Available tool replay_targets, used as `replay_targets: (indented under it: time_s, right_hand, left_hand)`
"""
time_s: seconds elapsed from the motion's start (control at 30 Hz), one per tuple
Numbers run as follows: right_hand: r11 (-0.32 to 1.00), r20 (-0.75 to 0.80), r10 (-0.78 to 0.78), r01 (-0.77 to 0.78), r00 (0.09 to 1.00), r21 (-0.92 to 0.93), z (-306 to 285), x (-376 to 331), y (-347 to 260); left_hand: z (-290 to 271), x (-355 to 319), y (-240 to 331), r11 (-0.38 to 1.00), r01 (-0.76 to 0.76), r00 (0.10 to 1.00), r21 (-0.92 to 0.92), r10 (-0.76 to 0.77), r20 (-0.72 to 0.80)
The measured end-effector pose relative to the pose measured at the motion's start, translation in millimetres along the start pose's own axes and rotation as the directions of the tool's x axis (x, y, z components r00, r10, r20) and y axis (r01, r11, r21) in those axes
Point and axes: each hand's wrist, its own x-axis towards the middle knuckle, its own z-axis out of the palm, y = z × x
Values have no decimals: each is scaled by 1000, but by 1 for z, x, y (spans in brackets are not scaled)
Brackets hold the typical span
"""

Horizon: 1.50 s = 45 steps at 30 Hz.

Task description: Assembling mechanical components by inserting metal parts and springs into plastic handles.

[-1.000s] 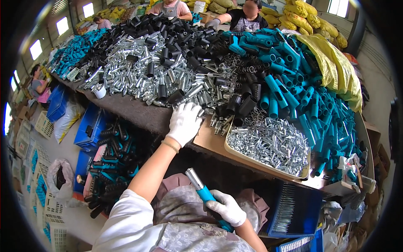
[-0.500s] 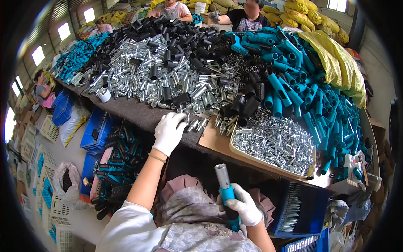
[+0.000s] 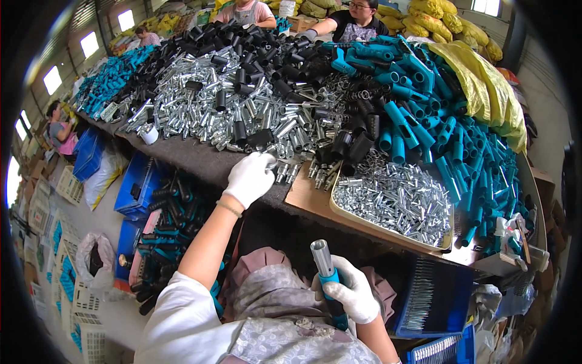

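While the right hand (image 3: 351, 292) clasps a tool (image 3: 322, 259) above the lap, its gloved fingers wrapped round the teal body, the left hand (image 3: 250, 180) lies at the near edge of the table (image 3: 197, 159); the tool stands tilted, its open metal tube upward and leaning a little to the left, its lower end close to the apron (image 3: 267, 297). The left fingers are bent, their tips just beside a few metal fittings (image 3: 286, 173); whether they grip one, one cannot tell; a thin band (image 3: 229, 209) circles that wrist.

Beyond the left hand spreads a heap of metal parts (image 3: 194, 112), with black sleeves (image 3: 242, 54) behind and among them; to the right, a board (image 3: 305, 193) lies beside a tray (image 3: 388, 232) full of small pins (image 3: 394, 203); teal handles (image 3: 418, 136) are piled behind and to the right of it, partly under a yellow sack (image 3: 485, 97).

Below the table on the left, black-and-teal handles (image 3: 170, 242) are massed near a blue crate (image 3: 136, 188); at lower right, a blue box (image 3: 453, 297) holds a row of rods (image 3: 419, 297); across the table, a co-worker (image 3: 362, 24) stretches an arm to the heap.
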Motion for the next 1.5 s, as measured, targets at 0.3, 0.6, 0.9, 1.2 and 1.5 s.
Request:
replay_targets:
  time_s: [0.3, 0.6, 0.9, 1.2, 1.5]
  right_hand:
    - [745, -133, -235, 91, 963, -660, -4, 19, 19]
    - [678, -201, -424, 162, 883, -717, 5, 19, 46]
    - [896, -237, -321, 213, 917, -389, -7, 7, 49]
    - [449, -80, -532, 200, 843, -871, 6, 1, 12]
    - [679, -56, -327, 194, 943, -708, -6, -7, 21]
  left_hand:
    - [-18, -108, 73, -262, 330, 935, -907, -40, 352]
    - [10, -141, 113, -372, 306, 941, -876, -22, 338]
    - [-19, -125, 113, -141, 235, 959, -962, 194, 205]
    - [-66, -116, 90, 789, -84, 924, -609, 291, 249]
    - [-59, -127, 77, 513, -340, 821, -789, 571, 17]
